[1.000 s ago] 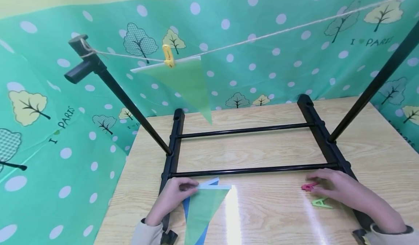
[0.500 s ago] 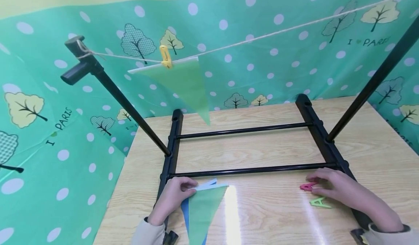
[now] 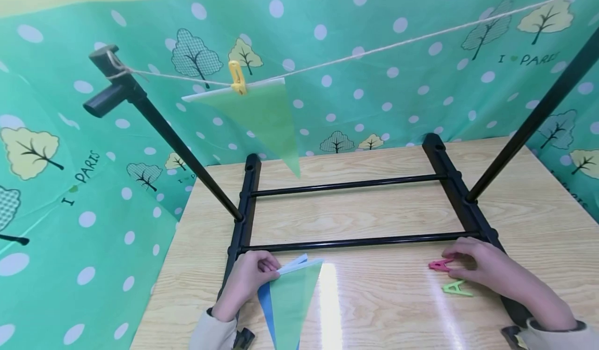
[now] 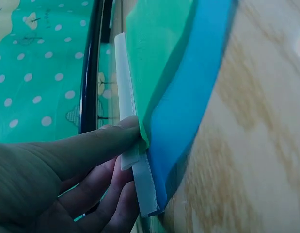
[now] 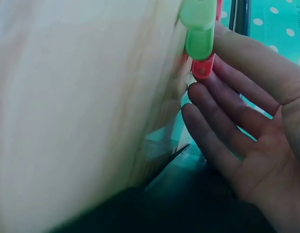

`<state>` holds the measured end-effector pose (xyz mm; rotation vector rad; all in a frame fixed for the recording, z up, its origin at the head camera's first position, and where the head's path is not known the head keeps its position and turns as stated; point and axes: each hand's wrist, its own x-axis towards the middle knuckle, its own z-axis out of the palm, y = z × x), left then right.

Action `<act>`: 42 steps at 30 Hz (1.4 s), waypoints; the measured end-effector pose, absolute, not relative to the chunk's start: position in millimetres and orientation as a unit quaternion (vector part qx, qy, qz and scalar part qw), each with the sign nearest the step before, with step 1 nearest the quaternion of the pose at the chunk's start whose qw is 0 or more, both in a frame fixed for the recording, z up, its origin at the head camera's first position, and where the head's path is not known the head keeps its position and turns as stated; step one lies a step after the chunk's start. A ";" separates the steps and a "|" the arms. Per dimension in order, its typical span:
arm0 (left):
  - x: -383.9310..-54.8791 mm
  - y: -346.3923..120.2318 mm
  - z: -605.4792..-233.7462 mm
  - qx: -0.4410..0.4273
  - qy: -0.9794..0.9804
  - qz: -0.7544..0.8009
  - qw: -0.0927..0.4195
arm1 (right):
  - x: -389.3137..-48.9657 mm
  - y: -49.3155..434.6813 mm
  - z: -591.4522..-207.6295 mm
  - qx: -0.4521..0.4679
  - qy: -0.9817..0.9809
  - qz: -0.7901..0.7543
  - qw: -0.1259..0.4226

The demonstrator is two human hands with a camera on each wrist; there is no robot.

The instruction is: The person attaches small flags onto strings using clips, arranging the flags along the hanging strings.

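Observation:
My left hand (image 3: 250, 277) pinches the white top edge of a green pennant (image 3: 295, 293) between thumb and fingers. A blue pennant (image 4: 188, 111) lies behind the green one, its white edge also at my fingers in the left wrist view. Over on the right, my right hand (image 3: 482, 267) reaches around a pink clothespin (image 3: 440, 265) lying on the table, its fingers loosely bent; whether they touch it is unclear. Just in front of that lies a light green clothespin (image 3: 456, 287), which partly covers the pink one in the right wrist view.
A black stand frame (image 3: 355, 243) rests on the wooden table (image 3: 351, 212), with two uprights. Between them runs a white string (image 3: 383, 50). From it hangs another green pennant (image 3: 267, 111), clipped by a yellow clothespin (image 3: 237, 77). Patterned green cloth surrounds the table.
The left hand has tilted the green pennant, its right end rising slightly, and the pennants have shifted a little. The right hand stays by the pink clothespin, nearly still. The view moved slightly.

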<state>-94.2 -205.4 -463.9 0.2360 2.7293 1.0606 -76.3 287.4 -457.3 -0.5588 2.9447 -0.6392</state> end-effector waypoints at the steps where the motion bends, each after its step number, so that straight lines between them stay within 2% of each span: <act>1: -94.4 -205.3 -463.9 0.080 0.925 0.358 0.100 | -76.6 288.0 -457.3 -0.180 0.961 -0.206 0.039; 6: -94.4 -204.8 -462.9 0.079 0.928 0.349 0.102 | -77.1 288.5 -456.8 -0.182 0.960 -0.208 0.047; 12: -93.9 -204.7 -460.0 0.077 0.927 0.343 0.131 | -75.9 287.5 -457.2 -0.197 0.955 -0.218 0.030; 18: -94.3 -205.8 -456.9 0.077 0.920 0.355 0.147 | -75.3 285.8 -456.6 -0.188 0.958 -0.213 0.037; 25: -96.2 -206.4 -458.6 0.077 0.918 0.358 0.154 | -75.6 283.8 -456.5 -0.188 0.956 -0.223 0.029; 34: -96.4 -209.5 -457.8 0.092 0.910 0.375 0.151 | -77.4 283.7 -453.1 -0.172 0.955 -0.235 0.062; 42: -96.1 -213.0 -458.0 0.090 0.889 0.420 0.158 | -76.6 284.8 -451.7 -0.176 0.950 -0.249 0.060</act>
